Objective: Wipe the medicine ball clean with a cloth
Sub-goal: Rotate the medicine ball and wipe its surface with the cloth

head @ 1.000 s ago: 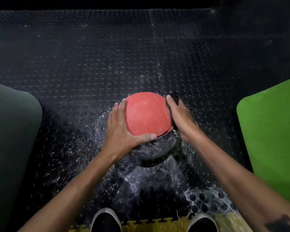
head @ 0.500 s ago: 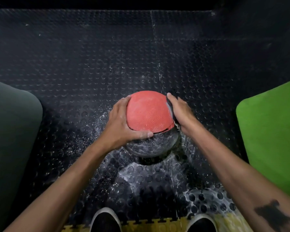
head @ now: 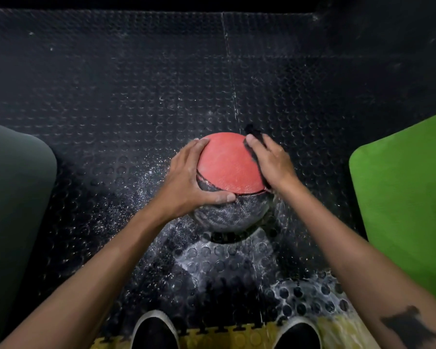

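A red and black medicine ball (head: 227,167) sits on the studded black rubber floor in the middle of the view. My left hand (head: 186,182) grips its left side, thumb across the black lower half and fingers over the top. My right hand (head: 272,162) presses a dark cloth (head: 253,133) against the ball's upper right side; only a dark edge of the cloth shows past the fingers and under the palm.
A green mat (head: 403,197) lies at the right and a dark grey mat (head: 13,197) at the left. The floor (head: 212,268) in front of the ball is wet and white-speckled. My two shoes (head: 155,331) stand at the bottom edge on a yellow tile strip.
The ball has rolled slightly so more black shows at the bottom. My right hand with the cloth has slid up from the ball's right side toward its top.
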